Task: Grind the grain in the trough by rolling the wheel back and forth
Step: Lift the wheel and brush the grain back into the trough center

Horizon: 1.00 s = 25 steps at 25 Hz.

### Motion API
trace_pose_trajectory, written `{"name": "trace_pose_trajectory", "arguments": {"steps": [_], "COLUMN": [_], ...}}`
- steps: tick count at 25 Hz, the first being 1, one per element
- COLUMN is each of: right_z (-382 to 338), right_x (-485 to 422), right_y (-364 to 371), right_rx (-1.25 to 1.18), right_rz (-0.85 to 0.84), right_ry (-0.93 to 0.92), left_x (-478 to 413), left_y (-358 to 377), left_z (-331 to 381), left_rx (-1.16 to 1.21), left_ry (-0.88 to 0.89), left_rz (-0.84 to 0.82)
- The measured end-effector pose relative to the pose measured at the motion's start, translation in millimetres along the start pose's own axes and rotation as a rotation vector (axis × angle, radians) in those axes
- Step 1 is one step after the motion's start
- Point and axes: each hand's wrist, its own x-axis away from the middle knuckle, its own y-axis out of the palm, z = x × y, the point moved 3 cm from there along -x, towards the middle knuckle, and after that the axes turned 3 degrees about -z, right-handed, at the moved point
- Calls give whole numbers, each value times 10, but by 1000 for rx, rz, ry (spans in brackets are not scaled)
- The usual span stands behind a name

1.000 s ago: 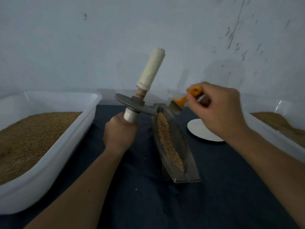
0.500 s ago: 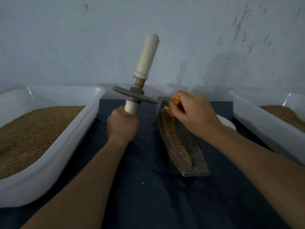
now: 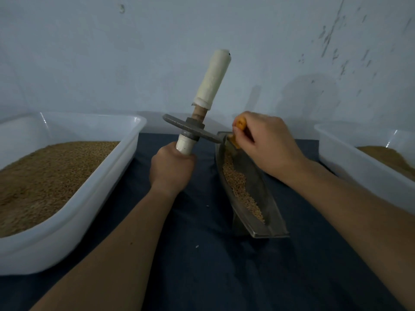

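Left hand (image 3: 171,167): fingers curled tight round the lower white handle, the wheel (image 3: 190,131) just above them, tilted, beside the trough (image 3: 263,191). Right hand (image 3: 267,142): fingers pinch an orange brush (image 3: 240,125) at the trough's far end. Grain (image 3: 235,180) lies in the trough, nearer than those fingers.

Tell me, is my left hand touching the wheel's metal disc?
Apart. Head view: the left hand grips the white handle below the metal disc, with bare handle showing between them.
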Motion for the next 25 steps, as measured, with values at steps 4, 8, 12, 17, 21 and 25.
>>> {"name": "trace_pose_trajectory", "arguments": {"steps": [4, 8, 12, 17, 21, 25], "right_z": [37, 8, 82, 156, 89, 112], "right_x": [156, 24, -154, -73, -11, -199], "right_y": [50, -110, -29, 153, 27, -25], "right_rx": [-39, -70, -42, -35, -99, -93], "right_rz": [3, 192, 170, 96, 180, 246], "right_ry": [11, 55, 134, 169, 137, 189], "left_x": [-12, -23, -18, -36, -43, -54], "left_y": [6, 3, -3, -7, -8, 6], "left_z": [-6, -21, -42, -59, -57, -68], "left_rx": [18, 39, 91, 139, 160, 129], "left_ry": [-7, -21, -23, -29, -29, -22], "left_rz": [-6, -7, -25, -30, -21, -16]}}
